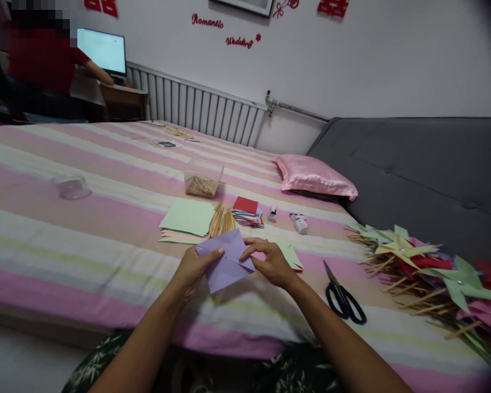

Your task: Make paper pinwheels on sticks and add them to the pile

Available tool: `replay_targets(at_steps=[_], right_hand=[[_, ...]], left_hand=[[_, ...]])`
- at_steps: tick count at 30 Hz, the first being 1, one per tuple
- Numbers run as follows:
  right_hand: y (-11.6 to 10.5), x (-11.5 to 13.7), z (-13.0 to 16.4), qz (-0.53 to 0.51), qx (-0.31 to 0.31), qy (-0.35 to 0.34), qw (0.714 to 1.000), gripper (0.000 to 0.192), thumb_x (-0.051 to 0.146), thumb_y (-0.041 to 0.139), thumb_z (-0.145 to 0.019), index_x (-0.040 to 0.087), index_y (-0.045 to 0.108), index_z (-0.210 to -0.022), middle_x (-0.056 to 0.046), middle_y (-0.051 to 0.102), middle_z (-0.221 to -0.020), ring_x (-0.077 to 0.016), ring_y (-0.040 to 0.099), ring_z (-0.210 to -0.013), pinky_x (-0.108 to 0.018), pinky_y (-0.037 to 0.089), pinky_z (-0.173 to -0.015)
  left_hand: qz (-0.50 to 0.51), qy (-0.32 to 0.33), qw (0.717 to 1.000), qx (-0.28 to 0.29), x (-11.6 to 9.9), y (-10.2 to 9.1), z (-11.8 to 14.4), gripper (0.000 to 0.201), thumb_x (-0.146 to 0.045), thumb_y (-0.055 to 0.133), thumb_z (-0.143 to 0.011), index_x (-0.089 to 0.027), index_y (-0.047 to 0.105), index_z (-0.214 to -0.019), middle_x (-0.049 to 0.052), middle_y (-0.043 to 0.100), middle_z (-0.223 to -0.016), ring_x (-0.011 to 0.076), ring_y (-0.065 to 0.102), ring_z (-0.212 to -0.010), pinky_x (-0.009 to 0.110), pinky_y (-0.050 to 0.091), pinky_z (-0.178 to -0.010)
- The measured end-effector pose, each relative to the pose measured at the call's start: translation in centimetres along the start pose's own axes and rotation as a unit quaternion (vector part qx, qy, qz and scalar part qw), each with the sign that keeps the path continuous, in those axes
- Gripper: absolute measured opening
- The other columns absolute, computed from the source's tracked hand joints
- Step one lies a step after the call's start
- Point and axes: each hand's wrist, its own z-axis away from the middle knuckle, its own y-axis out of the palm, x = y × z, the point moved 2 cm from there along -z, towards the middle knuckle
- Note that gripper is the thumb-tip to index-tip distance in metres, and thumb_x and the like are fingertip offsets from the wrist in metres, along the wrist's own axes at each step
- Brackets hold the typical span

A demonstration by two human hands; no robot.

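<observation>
Your left hand [194, 267] and right hand [272, 262] pinch the purple paper [227, 259] mid-air; folded flaps could spring open (thin grip at the edges), likely spoiling creases.

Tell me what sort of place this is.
Likely a home bedroom used for crafts: a striped bed with a pink pillow, a radiator, and the hands folding purple paper near finished pinwheels.

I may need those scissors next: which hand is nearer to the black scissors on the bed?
Right. The right hand pinches the purple paper just left of the black scissors; the left hand holds the paper's far side, farther away.
</observation>
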Motion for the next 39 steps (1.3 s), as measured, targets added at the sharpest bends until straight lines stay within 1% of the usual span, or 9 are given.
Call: replay_targets(at_steps=[3, 5, 10, 14, 18, 23, 28, 34, 39], right_hand=[[0.1, 0.3, 0.1, -0.023, 0.043, -0.019, 0.999, 0.028, 0.006, 0.051, -0.067, 0.021, 0.071, -0.078, -0.003, 0.068, -0.098, -0.0187, 0.061, -0.096, -0.031, 0.043, -0.088], [0.0, 0.4, 0.2, -0.032, 0.067, -0.022, 0.997, 0.025, 0.008, 0.052, -0.070, 0.021, 0.070, -0.081, -0.003, 0.068, -0.092, -0.0176, 0.062, -0.090, -0.030, 0.044, -0.084], [-0.2, 0.5, 0.3, -0.017, 0.103, -0.010, 0.995, 0.016, 0.019, 0.056, -0.077, 0.020, 0.069, -0.087, -0.004, 0.069, -0.092, -0.0173, 0.062, -0.088, -0.031, 0.045, -0.082], [0.0, 0.4, 0.2, -0.044, 0.122, 0.005, 0.992, 0.018, 0.031, 0.057, -0.081, 0.019, 0.070, -0.086, -0.005, 0.069, -0.087, -0.0165, 0.062, -0.083, -0.028, 0.047, -0.076], [0.5, -0.1, 0.2, -0.077, 0.113, 0.038, 0.990, 0.022, 0.037, 0.059, -0.080, 0.018, 0.069, -0.078, -0.003, 0.067, -0.078, -0.0145, 0.061, -0.074, -0.025, 0.046, -0.069], [1.2, -0.8, 0.2, -0.100, 0.104, 0.073, 0.987, 0.022, 0.037, 0.063, -0.076, 0.016, 0.069, -0.075, -0.002, 0.066, -0.073, -0.0127, 0.059, -0.067, -0.023, 0.044, -0.063], [1.5, -1.3, 0.1, -0.105, 0.080, 0.097, 0.986, 0.020, 0.036, 0.066, -0.072, 0.016, 0.070, -0.071, -0.001, 0.066, -0.065, -0.0121, 0.058, -0.060, -0.023, 0.044, -0.059], [1.5, -1.0, 0.1, -0.100, 0.042, 0.114, 0.988, 0.017, 0.033, 0.071, -0.067, 0.015, 0.070, -0.068, -0.002, 0.066, -0.063, -0.0119, 0.058, -0.058, -0.022, 0.043, -0.056], [1.5, -0.7, 0.2, -0.084, 0.034, 0.126, 0.988, 0.018, 0.032, 0.071, -0.065, 0.014, 0.070, -0.066, -0.002, 0.065, -0.059, -0.0113, 0.056, -0.054, -0.022, 0.042, -0.053]], left_hand=[[0.002, 0.004, 1.000, -0.002, 0.1, -0.2, 0.0, 0.037, -0.030, 0.078, -0.057, -0.012, 0.070, -0.088, 0.008, 0.073, -0.084, 0.0187, 0.065, -0.069, 0.029, 0.050, -0.066], [0.001, 0.004, 1.000, -0.003, 0.1, -0.2, 0.1, 0.035, -0.030, 0.078, -0.057, -0.012, 0.070, -0.087, 0.008, 0.073, -0.083, 0.0186, 0.065, -0.067, 0.029, 0.050, -0.065], [-0.016, -0.006, 1.000, -0.007, 0.1, -0.1, 0.1, 0.034, -0.030, 0.078, -0.056, -0.010, 0.070, -0.081, 0.008, 0.072, -0.074, 0.0179, 0.063, -0.061, 0.028, 0.049, -0.060], [-0.041, -0.001, 0.999, -0.003, 0.2, -0.2, 0.1, 0.032, -0.031, 0.078, -0.057, -0.011, 0.071, -0.080, 0.007, 0.072, -0.072, 0.0178, 0.063, -0.060, 0.028, 0.049, -0.060], [-0.048, 0.002, 0.999, 0.010, 0.3, 0.0, 0.3, 0.033, -0.031, 0.077, -0.058, -0.012, 0.071, -0.083, 0.006, 0.072, -0.074, 0.0174, 0.063, -0.060, 0.027, 0.048, -0.059], [-0.066, 0.004, 0.998, 0.003, 0.3, 0.4, 0.5, 0.030, -0.031, 0.078, -0.055, -0.010, 0.071, -0.076, 0.006, 0.071, -0.068, 0.0171, 0.062, -0.057, 0.026, 0.047, -0.056], [-0.085, 0.011, 0.996, 0.010, 0.4, 0.5, 0.5, 0.030, -0.031, 0.077, -0.057, -0.011, 0.072, -0.079, 0.006, 0.073, -0.073, 0.0186, 0.064, -0.062, 0.027, 0.048, -0.060], [-0.093, 0.006, 0.996, 0.015, 0.6, 0.6, 0.4, 0.032, -0.031, 0.076, -0.058, -0.011, 0.072, -0.082, 0.006, 0.073, -0.074, 0.0182, 0.064, -0.063, 0.027, 0.048, -0.060], [-0.110, 0.010, 0.993, 0.032, 0.9, 0.6, 0.4, 0.034, -0.034, 0.075, -0.059, -0.010, 0.071, -0.083, 0.008, 0.072, -0.075, 0.0188, 0.064, -0.063, 0.027, 0.048, -0.061]])
